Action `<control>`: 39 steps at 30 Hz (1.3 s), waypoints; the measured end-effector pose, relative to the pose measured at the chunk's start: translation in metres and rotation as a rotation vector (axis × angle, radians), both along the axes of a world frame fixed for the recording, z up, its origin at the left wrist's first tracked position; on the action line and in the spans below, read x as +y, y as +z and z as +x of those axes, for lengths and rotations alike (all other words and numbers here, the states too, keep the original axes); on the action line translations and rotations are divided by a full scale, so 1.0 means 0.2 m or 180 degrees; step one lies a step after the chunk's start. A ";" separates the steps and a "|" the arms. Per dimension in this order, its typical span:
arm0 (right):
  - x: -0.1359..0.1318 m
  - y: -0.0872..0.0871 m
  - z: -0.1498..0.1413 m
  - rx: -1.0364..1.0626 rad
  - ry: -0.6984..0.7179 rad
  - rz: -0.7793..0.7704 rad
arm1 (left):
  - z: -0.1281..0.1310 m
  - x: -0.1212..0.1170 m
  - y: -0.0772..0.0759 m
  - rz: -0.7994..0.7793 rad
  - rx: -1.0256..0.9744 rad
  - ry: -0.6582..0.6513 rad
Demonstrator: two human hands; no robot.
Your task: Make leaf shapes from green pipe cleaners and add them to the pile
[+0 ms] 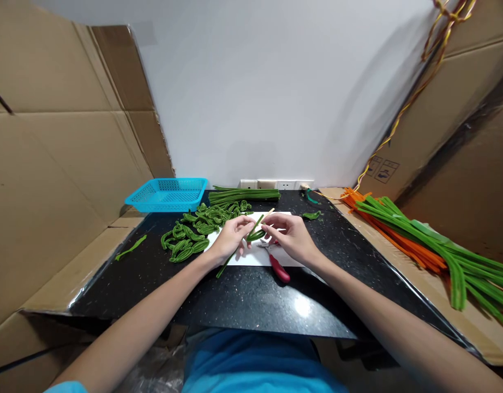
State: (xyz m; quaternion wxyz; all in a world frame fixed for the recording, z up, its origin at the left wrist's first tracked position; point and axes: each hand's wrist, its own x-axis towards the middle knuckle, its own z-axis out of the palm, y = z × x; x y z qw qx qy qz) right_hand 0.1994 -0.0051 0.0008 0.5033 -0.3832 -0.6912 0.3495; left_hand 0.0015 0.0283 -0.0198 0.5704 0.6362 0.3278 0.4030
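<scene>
Above a white sheet [239, 258], my two hands work on one green chenille stem [256, 236], bent into a narrow leaf-like loop. My left hand [234, 234] pinches it between thumb and fingers, and a straight tail slants down below that hand. The fingertips of my right hand [289, 233] are closed on the loop's other side. A thin pale strip sticks up by the right fingertips; I cannot make out what it is. Beneath the right hand lies a red-handled tool [279, 269], its metal head partly hidden.
Left of the sheet are many looped green leaf shapes [186, 248]. Behind lies a bundle of green stems [245, 195], beside a blue basket [166, 209]. Green strips [435, 234] and orange strips [407, 248] lie on cardboard at right. Cardboard walls stand on both sides.
</scene>
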 end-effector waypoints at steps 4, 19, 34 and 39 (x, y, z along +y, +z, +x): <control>0.00 -0.01 -0.01 0.0107 0.0091 -0.0022 | 0.00 0.00 0.00 0.0098 -0.0154 0.0072; 0.01 -0.02 0.00 -0.0096 -0.0046 0.0147 | 0.01 -0.01 0.02 0.0156 -0.0176 0.0300; -0.01 -0.02 0.00 -0.0574 -0.0306 0.0654 | 0.02 0.00 0.01 0.0146 -0.0019 -0.0078; -0.01 -0.01 0.01 -0.0663 -0.0467 0.0714 | 0.00 0.00 0.00 0.0198 -0.0105 -0.0211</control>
